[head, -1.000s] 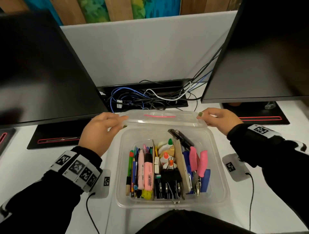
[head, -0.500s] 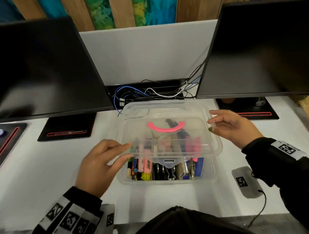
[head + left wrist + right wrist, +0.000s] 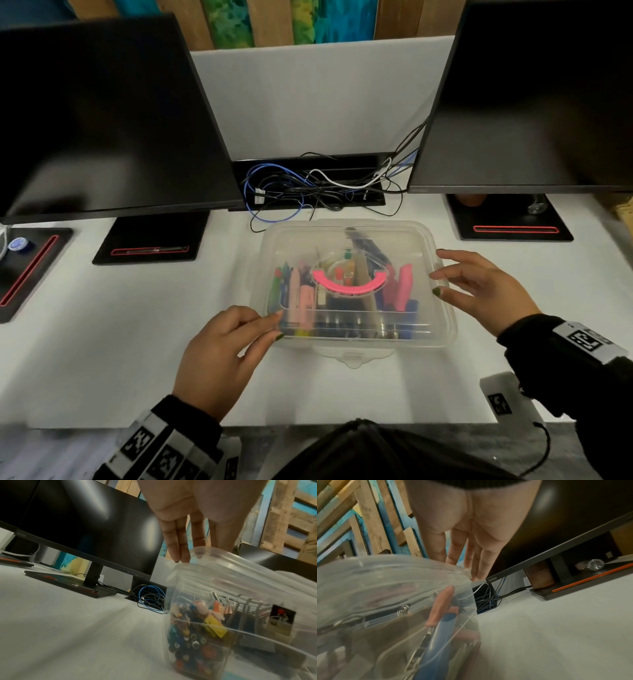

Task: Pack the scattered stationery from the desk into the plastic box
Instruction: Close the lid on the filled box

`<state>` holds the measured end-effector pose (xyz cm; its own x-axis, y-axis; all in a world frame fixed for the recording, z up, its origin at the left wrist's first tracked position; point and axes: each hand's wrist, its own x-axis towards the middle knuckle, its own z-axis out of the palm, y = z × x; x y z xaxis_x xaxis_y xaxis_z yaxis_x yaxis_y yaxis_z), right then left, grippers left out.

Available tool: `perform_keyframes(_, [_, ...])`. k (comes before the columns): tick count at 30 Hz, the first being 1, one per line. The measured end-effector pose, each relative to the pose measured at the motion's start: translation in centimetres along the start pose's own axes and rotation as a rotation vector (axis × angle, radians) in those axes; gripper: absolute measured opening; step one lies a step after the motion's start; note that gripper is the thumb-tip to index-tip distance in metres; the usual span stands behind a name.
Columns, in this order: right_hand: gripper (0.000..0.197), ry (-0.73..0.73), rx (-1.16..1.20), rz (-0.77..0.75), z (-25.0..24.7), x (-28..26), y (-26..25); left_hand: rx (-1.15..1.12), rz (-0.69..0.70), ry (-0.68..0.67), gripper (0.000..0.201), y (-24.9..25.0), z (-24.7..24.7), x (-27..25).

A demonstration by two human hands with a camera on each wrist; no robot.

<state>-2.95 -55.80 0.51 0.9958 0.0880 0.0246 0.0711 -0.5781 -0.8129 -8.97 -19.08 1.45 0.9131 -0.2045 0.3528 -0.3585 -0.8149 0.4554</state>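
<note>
Head view: above my lap, facing forward-down over bench [image 3: 102, 342], whole plastic box [image 3: 442, 329] mid-frame. Left wrist view: low near bench, close, facing along my fingers [image 3: 178, 543] toward box's left near corner. Right wrist view: low, close, facing along my fingers [image 3: 476, 561] toward box's right side. All three share box and cable tangle [image 3: 308, 185] far behind.

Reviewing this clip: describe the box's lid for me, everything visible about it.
The lid is clear, slightly cloudy plastic with rounded corners and a curved pink handle at its centre. It lies down over the plastic box, the stationery showing through it. A small clear latch tab juts from the near edge; whether it is snapped shut cannot be told. The left hand has fingertips at the lid's near-left corner, and the right hand touches its right edge with straight fingers.
</note>
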Motion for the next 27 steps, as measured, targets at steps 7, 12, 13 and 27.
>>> perform_keyframes(7, [0.025, -0.017, -0.073, 0.006, 0.7, 0.4, -0.6, 0.015, -0.002, -0.055, 0.038, -1.0, 0.3, 0.6])
perform_keyframes(12, [0.025, -0.005, -0.081, 0.036, 0.7, 0.3, -1.2, 0.009, -0.019, -0.01, 0.033, -1.2, 1.0, 1.6])
perform_keyframes(13, [0.025, -0.002, -0.084, 0.042, 0.7, 0.2, -1.3, 0.026, -0.026, 0.003, 0.034, -1.2, 1.2, 1.9])
perform_keyframes(27, [0.045, 0.129, -0.13, 0.371, 1.7, 0.1, -2.9, -0.062, -0.389, -0.147, 0.049, -1.2, 3.8, 4.6])
